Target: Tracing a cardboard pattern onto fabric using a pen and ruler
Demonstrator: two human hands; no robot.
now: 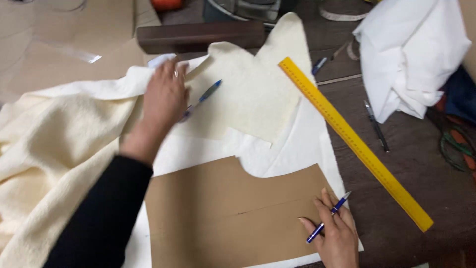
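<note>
Pressing down flat, left hand (pixel 165 97) sits palm-down on a cut piece of cream fleece (pixel 248 94), fingers spread and closed around nothing; black sleeve (pixel 101 218) runs up the forearm. A blue-and-silver pen (pixel 201 99) lies loose on that fleece, its lower end tucked under the hand's edge.

Right hand (pixel 334 231) rests on the lower right corner of a brown cardboard pattern (pixel 218 213), grip pinched shut on a blue pen (pixel 328 217) held between the fingers, tip pointing up-right. Cardboard is smooth, stiff, straight-edged, with a faint crease across it and a curved cut along its top edge.

Under both lies thin white sheet fabric (pixel 297 149), smooth. Cut fleece piece is nubby, irregular, with pointed lobes toward the top. A big heap of the same cream fleece (pixel 54 149) bunches soft and wrinkled at the left.

Long yellow plastic ruler (pixel 354 141) lies diagonally across the dark wood counter (pixel 421 164), one end over the fleece piece. Right of it: a dark slim pen (pixel 377 126) and a crumpled white cloth (pixel 411 54). Dark wooden block (pixel 198 35) sits beyond the fleece. Green cord (pixel 453 146) coils at far right.
</note>
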